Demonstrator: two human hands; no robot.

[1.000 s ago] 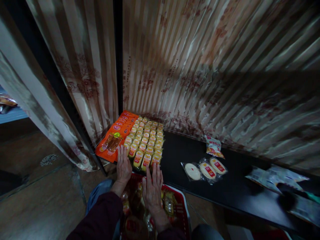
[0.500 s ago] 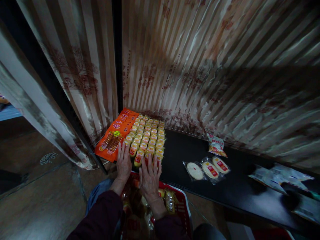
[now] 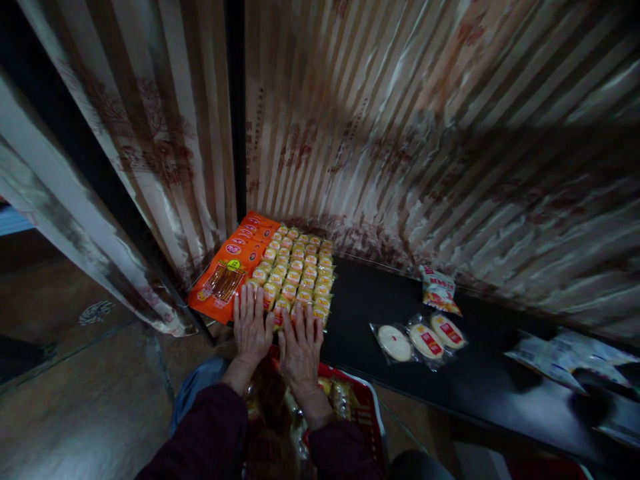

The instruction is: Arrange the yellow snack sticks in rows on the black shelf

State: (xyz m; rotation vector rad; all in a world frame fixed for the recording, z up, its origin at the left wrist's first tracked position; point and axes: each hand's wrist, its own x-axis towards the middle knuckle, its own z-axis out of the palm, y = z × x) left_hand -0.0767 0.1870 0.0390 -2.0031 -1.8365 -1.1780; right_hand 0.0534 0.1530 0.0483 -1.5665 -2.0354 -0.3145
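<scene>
Rows of small yellow-wrapped snack cakes (image 3: 295, 267) lie packed side by side on a black shelf (image 3: 350, 287). My left hand (image 3: 251, 327) rests flat with fingers stretched out at the front left of these rows, close to the orange snack packets (image 3: 220, 280). Beside it, my right hand (image 3: 301, 343) presses its spread fingers against the front edge of the rows. Neither hand grips anything; the fingertips cover part of the front cakes. Under my forearms stands a red basket (image 3: 367, 407) holding several wrapped packages.
Farther right on the shelf lie round flat cakes in clear wrappers (image 3: 425, 340), a small red-and-white bag (image 3: 440, 290) and several pale blue packets (image 3: 565, 357). A pleated printed curtain (image 3: 320, 153) hangs behind. A dark upright post (image 3: 237, 107) stands at the left corner.
My left hand has shifted slightly right, its fingers now over the front cakes. My right hand has barely moved and still touches the front row. The view has shifted slightly.
</scene>
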